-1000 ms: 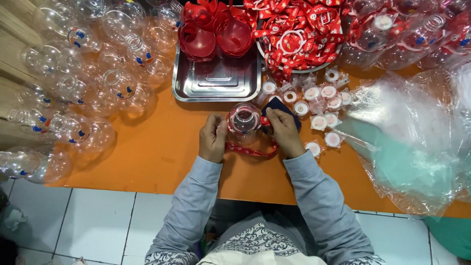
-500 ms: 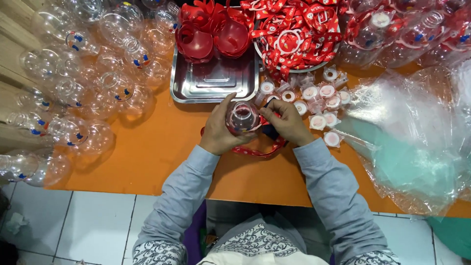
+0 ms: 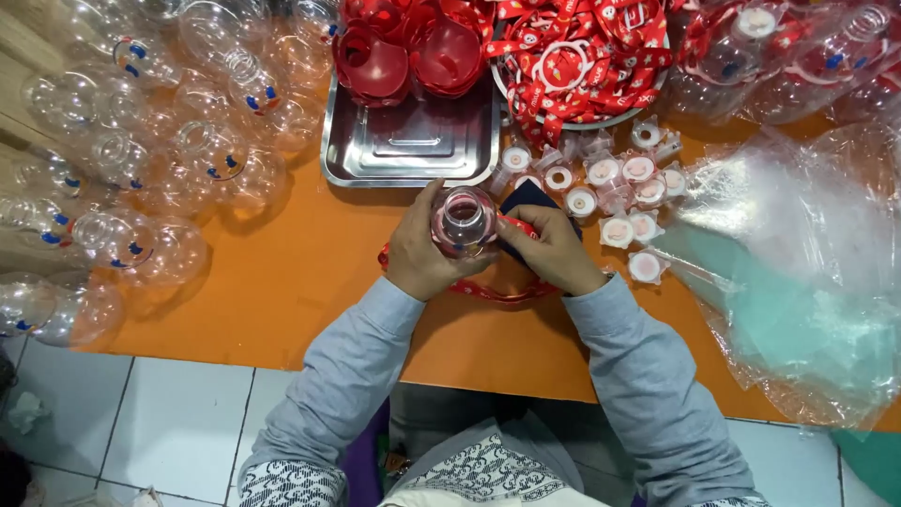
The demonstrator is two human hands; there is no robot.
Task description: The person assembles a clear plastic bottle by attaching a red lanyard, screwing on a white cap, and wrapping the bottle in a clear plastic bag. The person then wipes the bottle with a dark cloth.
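My left hand [image 3: 419, 249] grips a clear plastic bottle [image 3: 463, 219], seen from above with its open neck toward me. My right hand [image 3: 552, 249] pinches a red patterned ribbon strap [image 3: 488, 291] at the bottle's neck; the strap loops down under both hands onto the orange table [image 3: 282, 282]. A dark blue cloth [image 3: 527, 197] lies just behind my right hand. Grey sleeves cover both forearms.
A steel tray [image 3: 413, 141] holds red plastic funnels [image 3: 408, 52]. A bowl of red straps [image 3: 582, 56] stands behind it. Several white-and-pink caps [image 3: 619, 192] lie to the right. Clear round bottles [image 3: 141, 160] pile at left. Crumpled clear plastic bags [image 3: 798, 272] cover the right side.
Both hands have lifted the bottle and strap farther from me, toward the tray. The left hand now wraps the bottle's side while the right holds the strap at its neck.
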